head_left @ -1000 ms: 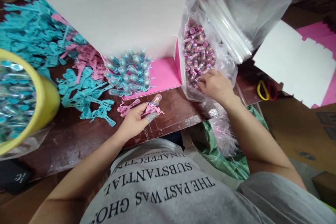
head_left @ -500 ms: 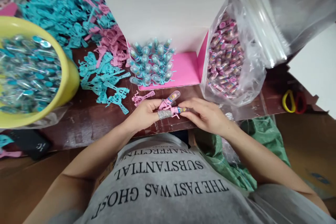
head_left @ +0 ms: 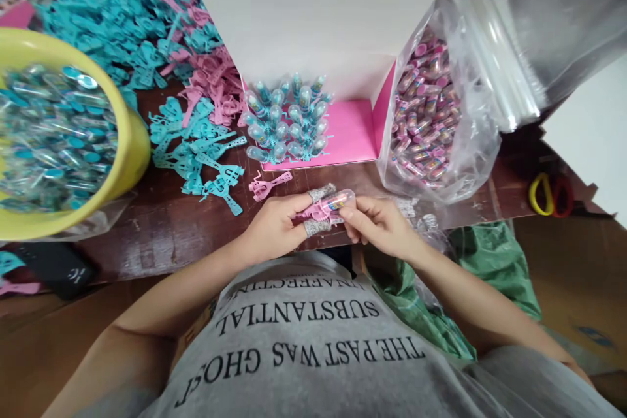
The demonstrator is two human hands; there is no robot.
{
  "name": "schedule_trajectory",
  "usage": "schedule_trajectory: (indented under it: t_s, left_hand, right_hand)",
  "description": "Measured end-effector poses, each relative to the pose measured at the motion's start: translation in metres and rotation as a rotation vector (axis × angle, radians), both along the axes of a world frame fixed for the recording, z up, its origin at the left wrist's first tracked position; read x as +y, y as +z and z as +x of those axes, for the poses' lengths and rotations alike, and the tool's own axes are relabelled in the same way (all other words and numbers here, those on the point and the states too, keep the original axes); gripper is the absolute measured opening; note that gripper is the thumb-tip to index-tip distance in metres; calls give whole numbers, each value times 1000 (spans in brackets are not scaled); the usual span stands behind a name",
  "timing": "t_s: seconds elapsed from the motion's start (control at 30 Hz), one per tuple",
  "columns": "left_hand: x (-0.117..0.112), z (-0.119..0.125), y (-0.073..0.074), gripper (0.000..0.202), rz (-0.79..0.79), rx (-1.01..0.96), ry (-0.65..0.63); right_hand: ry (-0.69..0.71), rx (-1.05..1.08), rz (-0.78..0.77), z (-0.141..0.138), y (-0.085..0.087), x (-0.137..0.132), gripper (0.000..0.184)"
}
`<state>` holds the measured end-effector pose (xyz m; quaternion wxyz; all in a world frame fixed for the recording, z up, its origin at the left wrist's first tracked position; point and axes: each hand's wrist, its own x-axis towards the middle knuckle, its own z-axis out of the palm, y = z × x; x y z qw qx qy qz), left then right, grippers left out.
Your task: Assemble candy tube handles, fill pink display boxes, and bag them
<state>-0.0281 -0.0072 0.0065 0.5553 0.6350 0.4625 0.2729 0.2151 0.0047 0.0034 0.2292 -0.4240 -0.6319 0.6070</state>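
Note:
My left hand (head_left: pixel 274 225) is closed round a pink plastic holder (head_left: pixel 316 212), with taped fingertips above and below it. My right hand (head_left: pixel 379 225) pinches a clear capsule tube (head_left: pixel 337 199) with coloured beads inside and presses it against the pink holder. Both hands meet at the near edge of the dark brown table (head_left: pixel 161 222), just above my grey shirt. A spare pink holder (head_left: pixel 268 185) lies on the table beside my left hand.
A yellow tub (head_left: pixel 125 144) of blue-capped tubes stands at the left. Blue and pink holders (head_left: pixel 147 46) lie heaped behind it. Finished blue pieces (head_left: pixel 287 121) sit in a pink-lined box. A clear bag (head_left: pixel 431 117) of pink-capped tubes is at the right, scissors (head_left: pixel 548 192) beyond.
My right hand left the bag with a tube and came to my left hand. The tube now sits against the pink holder, and both hands have shifted slightly toward me.

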Motion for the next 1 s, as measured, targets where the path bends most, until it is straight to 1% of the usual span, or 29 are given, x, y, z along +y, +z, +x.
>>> schedule_trajectory:
  t_s: [0.03,0.07,0.1,0.17,0.2,0.23,0.27,0.3,0.33,0.37,0.4,0.43,0.47,0.53,0.57,0.63,0.7,0.77,0.83,0.9,1.0]
  left_hand:
    - [0,0,1,43,53,42,-14]
    - [1,0,2,44,111,78,-21]
    - [2,1,4,45,176,114,-29]
    - [6,3,9,43,310,200,-59]
    - [9,4,14,43,361,253,-81]
    - [14,5,19,46,395,307,-101]
    - [20,6,25,53,420,360,-106]
    - [29,5,32,62,444,414,-91]
    - [40,4,39,70,479,471,-58]
    - [53,3,46,73,529,531,-26]
    - [68,1,52,70,593,592,-12]
    - [83,-1,56,65,663,651,-25]
    - [99,-4,58,59,721,714,-71]
    - [124,-11,57,53,771,823,-217]
    - [133,-16,55,54,767,865,-279]
    - [143,-27,49,54,719,925,-344]
    - [144,-38,45,53,670,946,-353]
    - [144,-43,45,52,641,938,-334]
    - [146,-40,46,53,653,896,-304]
    - [151,-31,46,54,683,846,-289]
    - [159,-17,41,54,683,827,-309]
  right_hand:
    - [-15,7,-5,2,2,3,40]
    - [-29,7,41,3,4,6,36]
    - [-36,3,119,5,6,10,36]
    - [-24,-14,289,7,12,19,51]
    - [-14,-27,345,8,17,25,54]
    - [-7,-38,374,10,21,31,49]
    - [-13,-45,390,12,27,38,38]
    - [-36,-49,407,15,33,46,28]
    - [-77,-51,434,20,39,56,22]
    - [-135,-58,477,25,44,67,21]
    - [-208,-72,530,30,49,79,22]
    - [-285,-98,582,36,52,92,23]
    - [-347,-128,616,40,54,105,24]
    - [-393,-183,607,46,53,128,28]
    - [-388,-200,578,47,51,137,31]
    - [-359,-225,526,48,44,151,37]
    - [-353,-252,516,47,37,159,42]
    - [-348,-289,581,43,32,165,44]
    - [-304,-348,706,36,28,173,41]
    - [-201,-425,817,25,25,182,34]
    - [-14,-521,861,8,19,197,29]
